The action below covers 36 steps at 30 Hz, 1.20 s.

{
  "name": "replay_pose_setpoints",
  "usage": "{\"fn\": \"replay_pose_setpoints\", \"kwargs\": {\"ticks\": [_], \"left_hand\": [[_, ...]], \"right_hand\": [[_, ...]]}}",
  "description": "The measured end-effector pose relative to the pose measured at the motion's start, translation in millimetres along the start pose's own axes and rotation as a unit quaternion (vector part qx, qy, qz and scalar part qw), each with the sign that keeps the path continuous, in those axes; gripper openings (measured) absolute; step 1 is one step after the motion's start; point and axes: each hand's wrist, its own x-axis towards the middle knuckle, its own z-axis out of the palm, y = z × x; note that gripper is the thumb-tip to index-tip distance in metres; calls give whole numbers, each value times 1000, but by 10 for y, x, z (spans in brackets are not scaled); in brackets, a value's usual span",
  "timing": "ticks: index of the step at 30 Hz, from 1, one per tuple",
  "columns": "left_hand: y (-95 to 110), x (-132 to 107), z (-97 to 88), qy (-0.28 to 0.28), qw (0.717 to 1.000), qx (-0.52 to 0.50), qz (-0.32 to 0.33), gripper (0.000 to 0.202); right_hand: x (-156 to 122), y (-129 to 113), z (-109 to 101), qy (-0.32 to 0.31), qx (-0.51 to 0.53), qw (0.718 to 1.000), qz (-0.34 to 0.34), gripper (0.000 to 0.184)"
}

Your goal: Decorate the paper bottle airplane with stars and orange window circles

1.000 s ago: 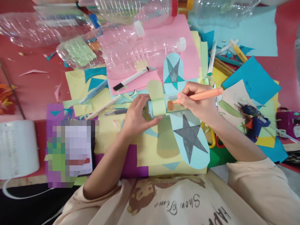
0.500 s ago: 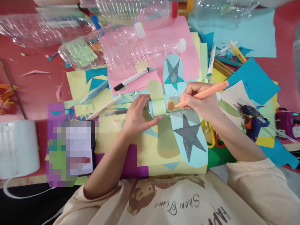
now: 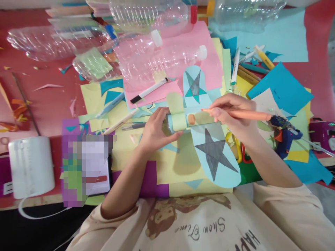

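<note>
My left hand wraps round the left end of a clear plastic bottle, which lies on its side covered in paper. Two light-blue paper wings stick out from it: the upper wing has a grey and green star, the lower wing a dark grey one. A pale green paper piece stands near the held end. Between the wings is a small orange coloured patch. Pinched in my right hand is an orange marker, its tip just right of the patch and seemingly off the paper.
Several clear bottles lie along the back. Pens and a black-and-white marker are at left, with a pixelated phone beyond. A blue glue gun, scissors with yellow handles and paper scraps lie at right.
The marker tip has drawn back to the right, away from the orange patch, and the marker's rear end has swung lower. My left hand keeps its hold on the bottle.
</note>
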Motion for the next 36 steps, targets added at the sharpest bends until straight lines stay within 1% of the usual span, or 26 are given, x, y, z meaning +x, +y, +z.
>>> {"fn": "replay_pose_setpoints", "kwargs": {"ticks": [3,6,10,14,20,25,32,36], "left_hand": [[-23,-7,1,-5,1000,12,9,47],[-42,-18,4,-9,1000,19,18,51],[-55,-28,11,-10,1000,20,18,55],[-58,-33,20,-15,1000,17,14,54],[-55,-29,22,-10,1000,12,12,54],[-54,-25,17,-6,1000,4,17,52],[-44,-25,9,-8,1000,1,9,52],[-50,-21,7,-10,1000,17,9,53]], "right_hand": [[-71,45,-7,19,15,1000,15,16],[-106,77,37,34,18,999,6,14],[-120,76,89,39,-25,999,2,24],[-120,80,84,41,-51,998,-4,32],[-122,97,83,46,-66,997,-2,34],[-131,118,96,40,-86,996,0,31],[-125,128,88,14,-81,997,-16,30],[-127,122,75,1,-80,997,-17,30]]}}
